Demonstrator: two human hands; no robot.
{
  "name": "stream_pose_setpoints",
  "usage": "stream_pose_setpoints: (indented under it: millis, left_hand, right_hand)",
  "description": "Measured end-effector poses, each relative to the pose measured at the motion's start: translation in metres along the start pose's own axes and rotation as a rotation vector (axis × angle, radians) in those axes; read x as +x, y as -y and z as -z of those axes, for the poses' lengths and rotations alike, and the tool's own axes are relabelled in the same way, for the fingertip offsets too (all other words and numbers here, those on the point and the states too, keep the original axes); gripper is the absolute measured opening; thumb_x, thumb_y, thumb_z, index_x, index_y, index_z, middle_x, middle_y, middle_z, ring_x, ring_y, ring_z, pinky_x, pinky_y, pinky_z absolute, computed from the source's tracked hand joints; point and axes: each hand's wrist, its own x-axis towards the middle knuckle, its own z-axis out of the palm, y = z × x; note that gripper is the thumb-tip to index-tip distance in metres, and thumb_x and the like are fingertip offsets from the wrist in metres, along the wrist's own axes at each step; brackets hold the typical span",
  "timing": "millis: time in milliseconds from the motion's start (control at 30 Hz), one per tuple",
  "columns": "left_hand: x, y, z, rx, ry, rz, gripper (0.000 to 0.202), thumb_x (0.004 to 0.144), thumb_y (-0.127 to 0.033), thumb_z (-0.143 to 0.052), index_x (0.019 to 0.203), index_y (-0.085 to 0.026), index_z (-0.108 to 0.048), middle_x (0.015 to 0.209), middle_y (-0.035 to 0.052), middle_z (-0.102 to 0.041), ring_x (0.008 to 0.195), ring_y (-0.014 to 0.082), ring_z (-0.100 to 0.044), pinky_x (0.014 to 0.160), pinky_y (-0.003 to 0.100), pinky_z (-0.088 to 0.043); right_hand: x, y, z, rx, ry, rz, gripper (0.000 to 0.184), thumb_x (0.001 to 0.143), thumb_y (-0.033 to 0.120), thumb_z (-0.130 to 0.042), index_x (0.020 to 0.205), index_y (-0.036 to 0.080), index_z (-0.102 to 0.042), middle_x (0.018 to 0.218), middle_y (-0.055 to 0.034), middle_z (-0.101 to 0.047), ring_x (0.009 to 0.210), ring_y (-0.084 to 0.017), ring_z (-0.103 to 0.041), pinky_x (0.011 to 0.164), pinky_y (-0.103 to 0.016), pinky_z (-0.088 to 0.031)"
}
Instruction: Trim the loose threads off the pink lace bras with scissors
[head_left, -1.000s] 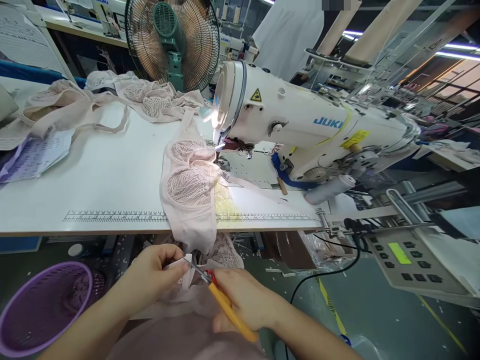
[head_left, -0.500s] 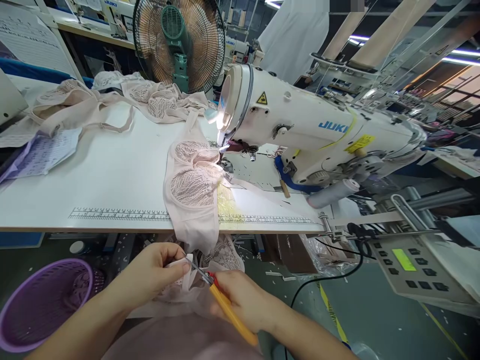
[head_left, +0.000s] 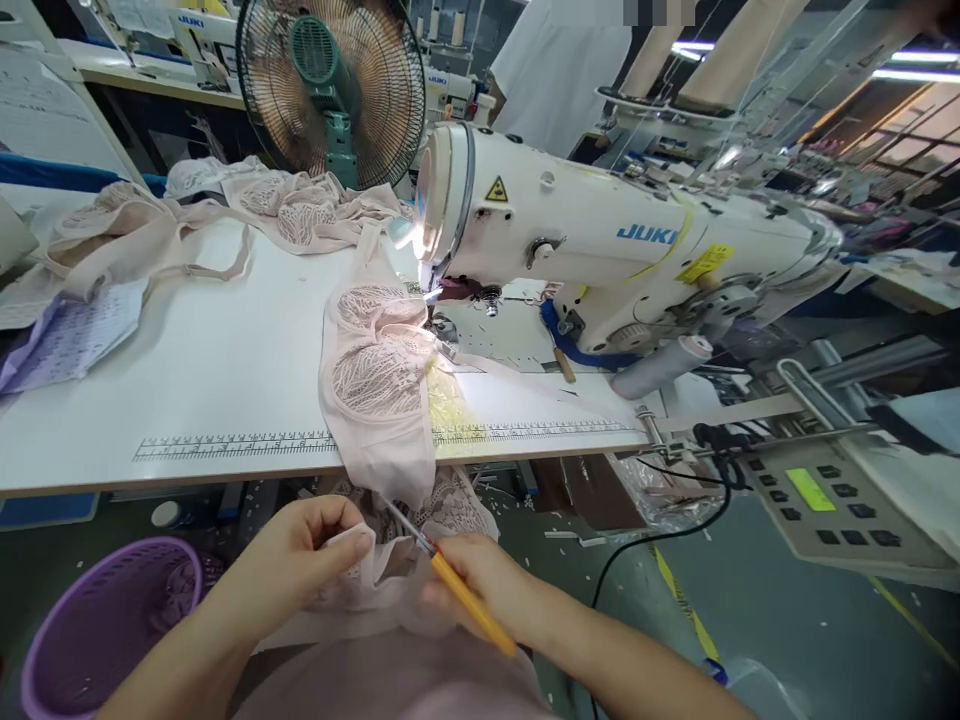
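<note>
My left hand [head_left: 326, 550] pinches the edge of pale pink bra fabric [head_left: 367, 590] below the front of the table. In my right hand [head_left: 487, 585] are scissors [head_left: 459, 588] with an orange handle; their blades point up and left, just above and to the right of my left fingertips. Whether the blades are apart cannot be made out. A pale pink lace bra [head_left: 379, 375] lies by the sewing machine's [head_left: 555, 220] needle area and drapes over the table edge toward my hands. Darker lace fabric hangs beneath it.
A purple basket [head_left: 112, 570] stands on the floor at left. More bras [head_left: 292, 205] lie at the back of the table, near a large fan [head_left: 330, 90]. A ruler strip [head_left: 240, 443] runs along the front edge. The control panel [head_left: 832, 500] is at right.
The scissor tips have moved up, away from the fabric edge at my left fingers. My left hand keeps its pinch. The whole view has shifted and tilted slightly.
</note>
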Motion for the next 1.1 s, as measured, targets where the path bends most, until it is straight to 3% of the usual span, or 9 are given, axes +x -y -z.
stream_pose_setpoints:
  millis: [200,367,433,533,667,833,1100]
  left_hand:
    - [-0.014,-0.003,0.002,-0.097,-0.235,-0.04,0.034,0.07,-0.048,-0.069,0.07,-0.017,-0.054,0.055,-0.0046,-0.047,0.048,0.0083,-0.04,0.047,0.02,-0.03]
    - [-0.022,-0.002,0.008,-0.156,-0.369,-0.074,0.03,0.065,-0.042,-0.075,0.072,-0.018,-0.059,0.063,-0.0021,-0.056,0.056,0.0116,-0.05,0.052,0.022,-0.04]
    - [-0.024,0.0,0.011,-0.166,-0.386,-0.099,0.026,0.065,-0.039,-0.076,0.07,-0.018,-0.061,0.064,-0.0018,-0.058,0.057,0.0111,-0.05,0.052,0.02,-0.04]
    - [-0.027,0.002,0.014,-0.18,-0.421,-0.172,0.018,0.066,-0.031,-0.076,0.066,-0.018,-0.063,0.067,-0.0013,-0.058,0.059,0.0106,-0.05,0.052,0.019,-0.04]
    - [-0.03,0.006,0.014,-0.205,-0.511,-0.329,0.012,0.063,-0.022,-0.076,0.062,-0.017,-0.065,0.076,0.002,-0.059,0.068,0.0139,-0.054,0.055,0.021,-0.043]
    - [-0.029,0.013,0.019,-0.224,-0.559,-0.396,0.008,0.065,-0.022,-0.074,0.062,-0.02,-0.067,0.08,0.0019,-0.06,0.075,0.0154,-0.056,0.058,0.022,-0.044]
    - [-0.033,0.022,0.03,-0.195,-0.637,-0.473,0.01,0.064,-0.024,-0.076,0.062,-0.021,-0.067,0.081,0.0006,-0.06,0.075,0.0135,-0.054,0.059,0.019,-0.043]
  right_hand:
    - [0.005,0.012,0.004,0.025,-0.159,0.018,0.035,0.073,0.047,-0.058,0.063,0.019,-0.041,0.06,0.0026,-0.043,0.052,-0.01,-0.036,0.047,-0.021,-0.03]
    - [0.016,0.012,-0.008,-0.071,-0.201,0.212,0.016,0.07,0.025,-0.059,0.083,0.017,-0.054,0.082,-0.007,-0.061,0.075,-0.02,-0.055,0.069,-0.03,-0.044]
    - [0.019,0.009,-0.013,-0.176,-0.16,0.204,0.014,0.067,0.018,-0.058,0.08,0.017,-0.052,0.083,-0.0088,-0.063,0.077,-0.022,-0.057,0.071,-0.032,-0.045]
    - [0.021,0.006,-0.019,-0.294,-0.078,0.118,0.013,0.065,0.013,-0.057,0.07,0.019,-0.046,0.074,-0.0066,-0.062,0.069,-0.02,-0.056,0.063,-0.029,-0.043]
    - [0.018,0.006,-0.018,-0.23,0.004,0.064,0.02,0.066,0.015,-0.058,0.068,0.02,-0.039,0.074,-0.0046,-0.059,0.066,-0.017,-0.053,0.057,-0.024,-0.039]
    - [0.013,0.004,-0.006,-0.123,-0.032,0.049,0.021,0.075,0.027,-0.054,0.069,0.02,-0.035,0.072,-0.0033,-0.052,0.063,-0.015,-0.047,0.054,-0.024,-0.036]
    - [0.008,-0.018,0.014,-0.118,-0.09,0.014,0.024,0.079,0.029,-0.05,0.066,0.02,-0.032,0.062,0.0018,-0.044,0.056,-0.011,-0.038,0.051,-0.022,-0.03]
